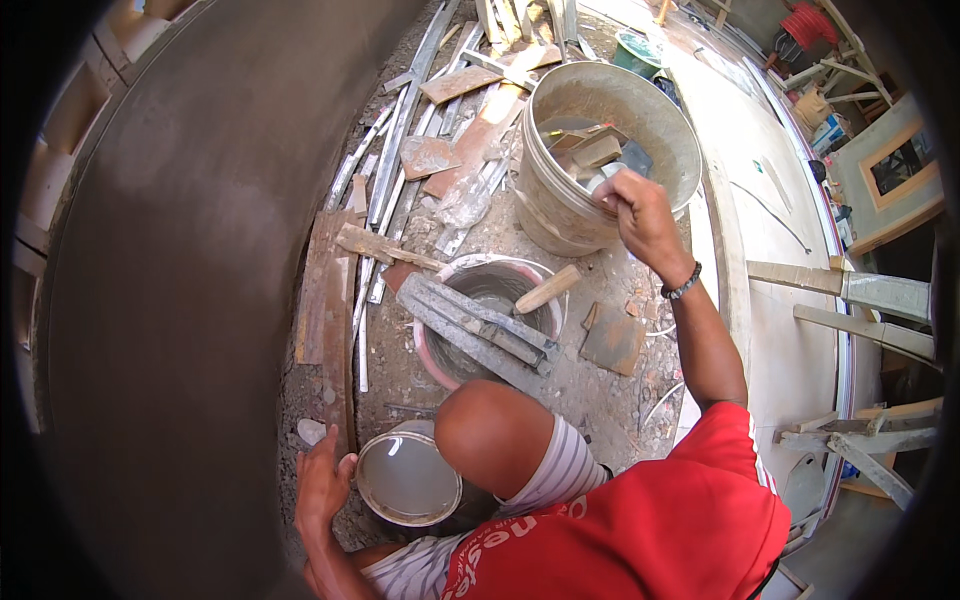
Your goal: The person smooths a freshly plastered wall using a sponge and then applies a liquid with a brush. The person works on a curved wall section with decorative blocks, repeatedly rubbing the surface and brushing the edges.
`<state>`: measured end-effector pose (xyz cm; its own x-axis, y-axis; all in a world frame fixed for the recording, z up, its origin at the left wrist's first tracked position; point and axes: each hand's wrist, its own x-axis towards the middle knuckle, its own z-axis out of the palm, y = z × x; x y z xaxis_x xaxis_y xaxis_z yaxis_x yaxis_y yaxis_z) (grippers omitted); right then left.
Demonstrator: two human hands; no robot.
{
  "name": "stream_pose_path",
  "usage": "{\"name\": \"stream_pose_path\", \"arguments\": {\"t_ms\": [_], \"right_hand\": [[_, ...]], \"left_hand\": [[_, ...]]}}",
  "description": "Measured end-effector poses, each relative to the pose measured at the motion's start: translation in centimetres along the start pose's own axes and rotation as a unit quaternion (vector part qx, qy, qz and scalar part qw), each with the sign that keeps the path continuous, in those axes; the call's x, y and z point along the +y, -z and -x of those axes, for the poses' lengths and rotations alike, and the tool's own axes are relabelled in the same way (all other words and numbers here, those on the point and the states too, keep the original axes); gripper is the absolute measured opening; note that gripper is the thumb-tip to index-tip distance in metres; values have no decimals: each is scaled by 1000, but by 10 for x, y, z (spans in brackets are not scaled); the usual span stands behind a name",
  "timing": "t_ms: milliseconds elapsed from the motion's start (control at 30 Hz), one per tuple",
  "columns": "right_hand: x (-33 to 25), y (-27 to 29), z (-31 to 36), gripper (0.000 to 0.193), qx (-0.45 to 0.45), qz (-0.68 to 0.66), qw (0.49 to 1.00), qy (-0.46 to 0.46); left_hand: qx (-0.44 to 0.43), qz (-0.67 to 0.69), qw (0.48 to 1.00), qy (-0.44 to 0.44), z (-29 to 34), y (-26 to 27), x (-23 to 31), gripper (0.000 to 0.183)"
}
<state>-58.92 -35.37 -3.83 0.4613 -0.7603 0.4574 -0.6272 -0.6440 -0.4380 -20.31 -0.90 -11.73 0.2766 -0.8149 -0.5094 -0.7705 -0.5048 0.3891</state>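
Observation:
My right hand [645,222] is at the near rim of a large, mortar-stained pale bucket [560,205]. Its fingers are closed about a whitish piece [606,178] that I cannot make out. Inside that bucket lie a wooden block [597,152] and other tools, partly hidden. My left hand [322,478] hangs low by the plastered wall, its index finger stretched out and thumb apart. Beside it stands a small bucket of cloudy water [408,478]. A small whitish lump [311,431] lies just beyond its fingertips.
A pink-rimmed bucket [428,350] of grey mortar carries a long grey float [470,330] and a wooden handle [548,288]. The smooth grey wall [200,250] rises on the left. Metal strips and boards [330,290] litter the ground. Wooden supports [850,285] stand right; a person [805,30] is far off.

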Motion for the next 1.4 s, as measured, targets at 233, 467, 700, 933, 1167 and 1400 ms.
{"name": "stream_pose_path", "arguments": {"t_ms": [233,467,700,933,1167,1400], "right_hand": [[73,46,-51,13,68,-16,998,4],[105,21,-83,30,-68,124,990,0],[131,-28,-151,37,-238,189,952,-18],[200,-64,-195,26,-223,234,944,-65],[281,-104,-170,33,-352,262,883,-168],[263,-99,-169,31,-361,290,869,-174]], "left_hand": [[39,100,994,36,-28,-8,-26,53],[38,64,996,47,-28,-4,-30,51],[18,26,997,68,-25,-2,-21,51],[4,17,997,79,-25,-12,-12,54],[-5,30,994,106,-16,-18,-4,57],[-2,25,994,102,-13,-31,-12,57]]}}
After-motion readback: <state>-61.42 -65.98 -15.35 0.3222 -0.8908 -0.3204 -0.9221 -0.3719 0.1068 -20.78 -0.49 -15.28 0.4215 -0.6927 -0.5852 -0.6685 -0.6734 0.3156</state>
